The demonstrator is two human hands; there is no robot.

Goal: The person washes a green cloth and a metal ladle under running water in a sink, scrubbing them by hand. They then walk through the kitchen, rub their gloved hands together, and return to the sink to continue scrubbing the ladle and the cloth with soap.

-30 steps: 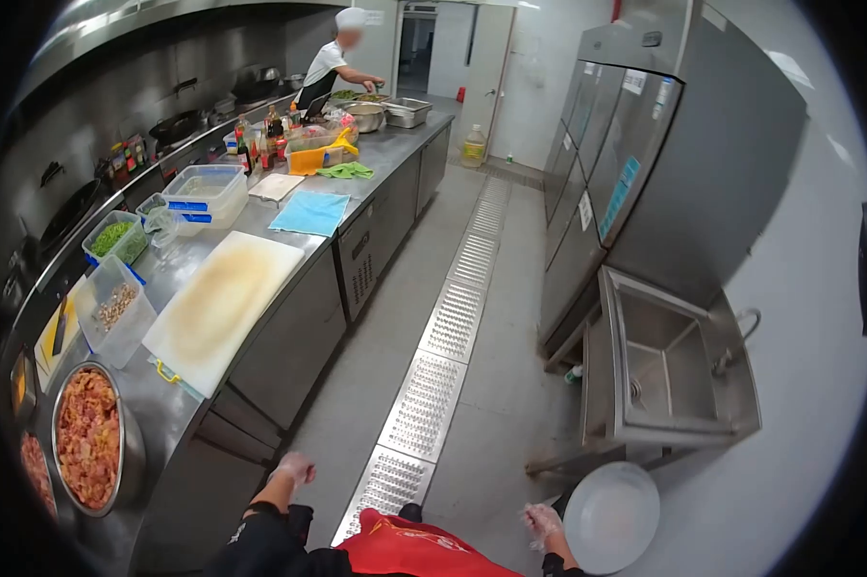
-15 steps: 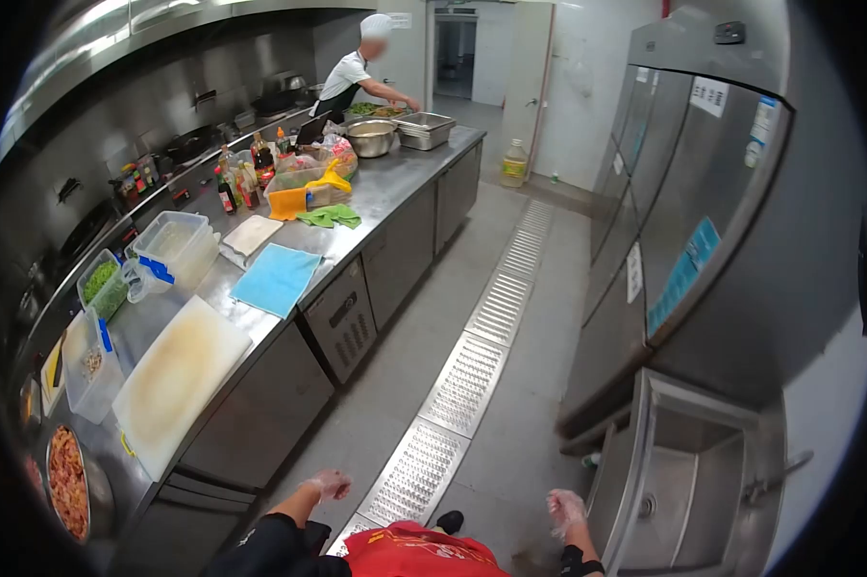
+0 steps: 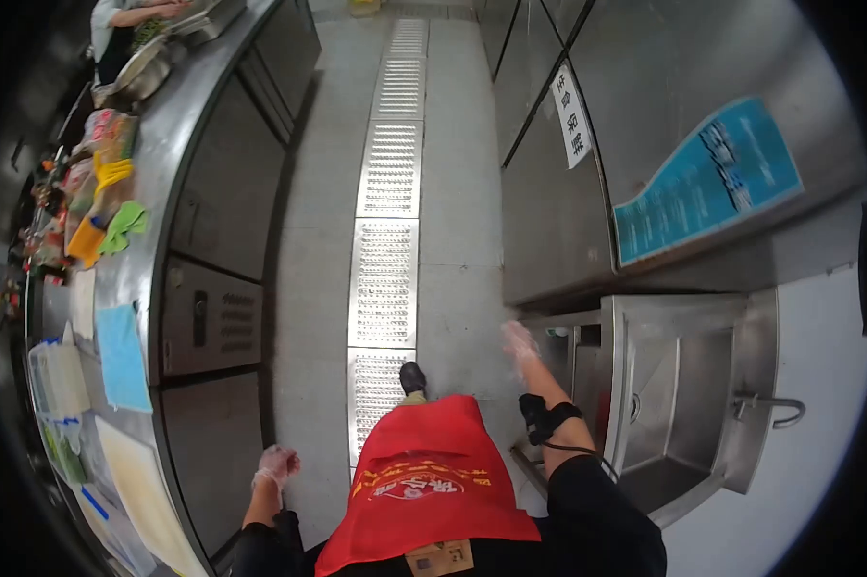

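My left hand point(image 3: 277, 465), in a clear plastic glove, hangs low beside the cabinets under the steel counter. Its fingers are loosely curled, with nothing seen in them. On the other side, my right hand point(image 3: 520, 344), also gloved, reaches forward just left of the steel sink point(image 3: 679, 394). Motion blurs its fingers, and I see no object there. A black strapped device with a cable point(image 3: 546, 420) sits on my right forearm. Between my arms hangs a red apron point(image 3: 424, 481), and one dark shoe point(image 3: 412, 376) shows on the floor grating point(image 3: 383, 279).
The counter at left carries a white cutting board point(image 3: 143, 490), a blue cloth point(image 3: 123, 361), a green cloth point(image 3: 123, 227), plastic tubs and bottles. Another person point(image 3: 126, 19) works at its far end beside a metal bowl point(image 3: 143, 69). Tall steel refrigerators point(image 3: 549, 221) line the right.
The view has tilted down and turned right, and I have come forward along the grating. My right hand has swung forward; my left hand stays low at my side.
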